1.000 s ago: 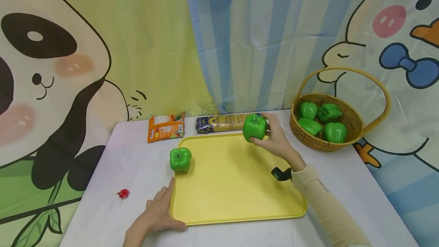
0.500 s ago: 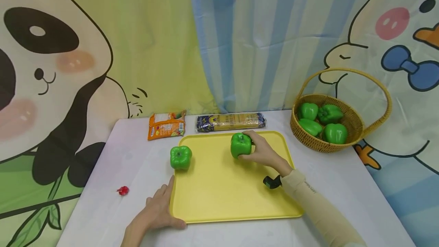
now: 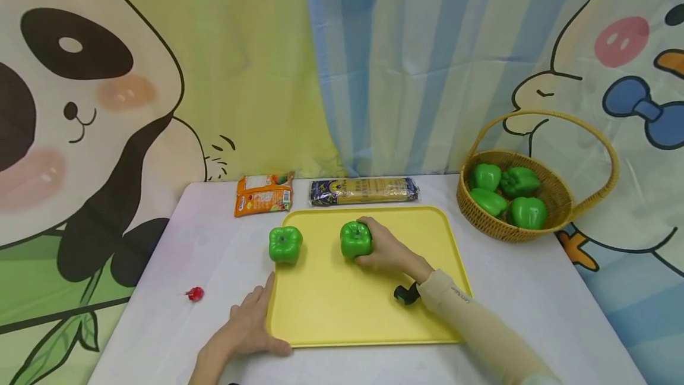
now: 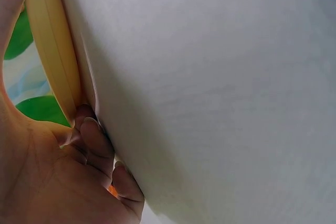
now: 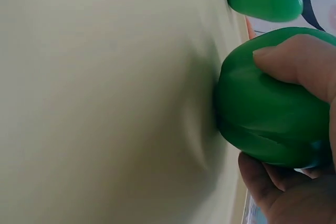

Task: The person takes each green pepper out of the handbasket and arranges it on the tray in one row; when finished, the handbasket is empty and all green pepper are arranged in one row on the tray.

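A green bell pepper [image 3: 355, 240] is in the grip of my right hand [image 3: 382, 246], over the back middle of the yellow tray [image 3: 363, 308]. In the right wrist view, the thumb lies along one side of this pepper [image 5: 268, 103] with fingers under the other, close to or on the tray surface. A second bell pepper [image 3: 285, 245] sits at the tray's back left corner. My left hand [image 3: 243, 325] rests against the tray's left edge, index finger stretched along it and thumb at the front corner. Its other fingers bend loosely beside the rim [image 4: 55, 51].
A wicker basket [image 3: 494, 232] with a tall handle stands at the back right, holding several green peppers [image 3: 528, 212]. Behind the tray lie an orange packet [image 3: 264, 194] and a long pasta-like pack [image 3: 366, 191]. A small red lollipop-like thing [image 3: 195, 294] lies at left.
My right hand has carried the bell pepper leftward and down, from the tray's back right toward its back middle. The left hand has stayed at the tray's edge.
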Demonstrator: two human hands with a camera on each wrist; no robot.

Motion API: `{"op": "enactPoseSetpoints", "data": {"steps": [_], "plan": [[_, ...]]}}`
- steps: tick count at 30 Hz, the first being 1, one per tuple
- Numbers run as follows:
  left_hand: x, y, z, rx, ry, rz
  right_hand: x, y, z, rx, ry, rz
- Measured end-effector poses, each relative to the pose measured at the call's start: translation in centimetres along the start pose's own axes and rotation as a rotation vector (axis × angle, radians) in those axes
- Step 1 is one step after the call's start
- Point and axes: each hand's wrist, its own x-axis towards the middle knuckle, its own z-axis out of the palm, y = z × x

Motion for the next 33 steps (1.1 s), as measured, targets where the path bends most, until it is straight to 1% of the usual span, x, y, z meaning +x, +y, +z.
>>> {"op": "enactPoseSetpoints", "data": {"steps": [4, 12, 21, 28, 33], "plan": [[0.0, -0.1, 0.0, 0.013, 0.008, 0.005, 0.6, -0.7, 1.1, -0.006, -0.026, -0.040], [-0.2, -0.1, -0.1, -0.009, -0.020, -0.040, 1.7, -1.6, 2.8, -0.032, -0.040, -0.123], [0.3, 0.1, 0.1, -0.001, -0.010, -0.008, 2.6, -2.3, 4.2, -0.102, -0.004, -0.159], [0.0, 0.2, -0.1, 0.035, 0.006, 0.012, 3.4, -3.1, 5.2, -0.125, 0.001, -0.162], [0.0, 0.0, -0.1, 0.027, 0.009, 0.019, 3.7, -3.4, 5.6, -0.162, 0.042, -0.201]]}}
